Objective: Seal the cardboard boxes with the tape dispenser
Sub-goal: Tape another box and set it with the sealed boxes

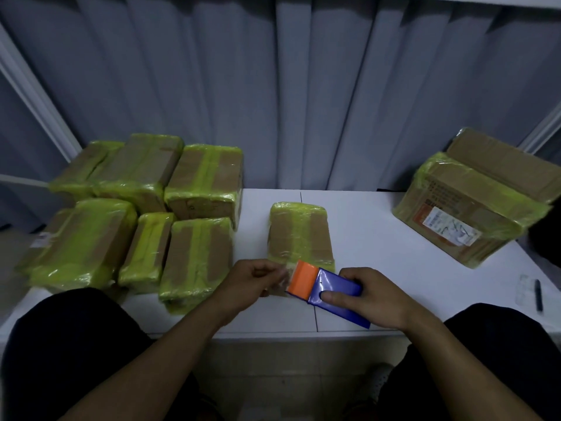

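A small cardboard box (299,235) wrapped in yellow-green tape lies on the white table (379,268), just beyond my hands. My right hand (370,296) grips a blue tape dispenser (337,294) with an orange front (302,279), held above the table's near edge in front of that box. My left hand (252,279) pinches the clear tape end (285,276) right at the dispenser's orange mouth.
Several taped boxes (136,217) are stacked at the table's left. A larger taped carton (473,202) with a label stands at the far right. A black pen (538,294) lies near the right edge. Grey curtains hang behind.
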Demonstrator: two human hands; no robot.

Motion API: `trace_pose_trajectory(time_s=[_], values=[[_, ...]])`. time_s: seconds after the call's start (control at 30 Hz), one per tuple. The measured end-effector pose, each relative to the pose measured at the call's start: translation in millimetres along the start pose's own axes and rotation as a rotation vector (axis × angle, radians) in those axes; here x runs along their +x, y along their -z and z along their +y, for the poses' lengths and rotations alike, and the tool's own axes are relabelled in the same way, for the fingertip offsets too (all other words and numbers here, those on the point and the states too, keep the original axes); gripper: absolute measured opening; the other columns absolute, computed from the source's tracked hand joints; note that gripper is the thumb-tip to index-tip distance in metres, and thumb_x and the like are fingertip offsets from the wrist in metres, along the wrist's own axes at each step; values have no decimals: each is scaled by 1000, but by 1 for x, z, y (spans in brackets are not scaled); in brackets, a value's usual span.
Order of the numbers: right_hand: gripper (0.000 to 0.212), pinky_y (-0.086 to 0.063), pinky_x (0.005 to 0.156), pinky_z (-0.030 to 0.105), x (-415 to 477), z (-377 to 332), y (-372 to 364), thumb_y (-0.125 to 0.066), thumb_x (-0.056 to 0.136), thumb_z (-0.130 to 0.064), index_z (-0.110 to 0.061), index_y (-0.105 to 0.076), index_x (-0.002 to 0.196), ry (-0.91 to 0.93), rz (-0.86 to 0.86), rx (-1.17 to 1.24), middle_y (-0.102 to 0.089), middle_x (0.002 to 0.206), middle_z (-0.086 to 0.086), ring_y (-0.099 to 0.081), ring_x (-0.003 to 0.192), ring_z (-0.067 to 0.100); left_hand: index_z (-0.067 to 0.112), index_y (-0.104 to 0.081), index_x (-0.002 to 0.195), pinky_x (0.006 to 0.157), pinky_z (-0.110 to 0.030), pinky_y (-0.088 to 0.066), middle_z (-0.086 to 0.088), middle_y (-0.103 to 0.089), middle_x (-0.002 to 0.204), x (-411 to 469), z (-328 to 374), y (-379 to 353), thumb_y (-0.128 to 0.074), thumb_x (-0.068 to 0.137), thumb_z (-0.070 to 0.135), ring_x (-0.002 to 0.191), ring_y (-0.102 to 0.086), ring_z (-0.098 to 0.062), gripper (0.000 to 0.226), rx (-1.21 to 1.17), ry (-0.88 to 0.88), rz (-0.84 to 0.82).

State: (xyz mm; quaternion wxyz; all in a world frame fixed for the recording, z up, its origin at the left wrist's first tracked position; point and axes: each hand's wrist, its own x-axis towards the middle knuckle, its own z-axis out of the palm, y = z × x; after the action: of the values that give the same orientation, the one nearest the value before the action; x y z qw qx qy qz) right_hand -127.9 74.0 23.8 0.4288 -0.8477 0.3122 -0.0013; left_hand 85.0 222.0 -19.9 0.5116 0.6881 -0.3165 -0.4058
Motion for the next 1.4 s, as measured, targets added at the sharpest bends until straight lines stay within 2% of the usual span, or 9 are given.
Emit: trace_pose_trajectory(time_s=[0.2,0.27,0.6,0.7,0.87,1.03,1.17,1.27,1.4], values=[[40,-46,59,14,3,-10,-3,-73,79,-65,-25,-68,84,41,79,-30,-68,73,-17,-66,64,5,14,-73,88,71,-32,-59,-4,-72,87,2,1,6,-67,94,17,85,-67,-17,9,124,-126,120],[41,-46,58,12,5,-16,-3,-71,79,-66,-26,-67,84,47,90,-44,-68,72,-20,-66,64,2,10,-72,88,66,-26,-59,-9,-71,88,2,5,9,-66,94,14,83,-67,-15,9,108,-147,131],[46,-50,64,13,11,-29,5,-60,68,-79,-38,-56,89,1,71,-175,-67,83,-21,-69,76,-1,5,-69,88,72,-26,-59,-12,-67,91,16,-6,36,-67,93,9,88,-65,-20,7,-89,28,329],[51,-56,70,17,13,-30,10,-58,63,-83,-39,-53,88,-17,74,-211,-67,88,-20,-70,79,4,-2,-69,93,64,-22,-57,-10,-63,86,21,-6,50,-68,92,8,80,-61,-17,10,-94,30,368],[54,-56,71,18,19,-38,9,-57,63,-86,-39,-51,91,-26,62,-270,-63,85,-23,-68,77,3,7,-65,79,60,-20,-53,-8,-62,83,28,-17,46,-65,92,1,78,-60,-17,15,-89,91,413],[59,-48,61,18,24,-42,17,-61,72,-86,-32,-56,95,-87,115,-495,-62,81,-17,-64,74,4,2,-69,86,48,-8,-44,-10,-67,73,35,-22,64,-62,93,4,51,-58,3,10,75,25,571],[67,-57,67,26,25,-44,21,-62,66,-90,-28,-61,93,-139,156,-549,-67,84,-14,-66,73,8,7,-71,82,58,-25,-50,-14,-70,77,41,-32,65,-67,93,11,62,-63,-16,12,55,57,478],[71,-56,67,26,26,-45,20,-63,66,-90,-28,-63,99,-183,138,-577,-67,86,-13,-66,75,9,-1,-67,87,49,-12,-47,-14,-64,79,43,-40,55,-64,95,13,67,-60,-20,16,90,88,457],[71,-55,66,25,28,-43,20,-64,66,-89,-27,-63,100,-225,121,-570,-67,86,-12,-66,76,9,5,-65,84,53,-20,-50,-12,-65,79,49,-49,50,-64,96,16,70,-64,-24,16,146,93,459]])
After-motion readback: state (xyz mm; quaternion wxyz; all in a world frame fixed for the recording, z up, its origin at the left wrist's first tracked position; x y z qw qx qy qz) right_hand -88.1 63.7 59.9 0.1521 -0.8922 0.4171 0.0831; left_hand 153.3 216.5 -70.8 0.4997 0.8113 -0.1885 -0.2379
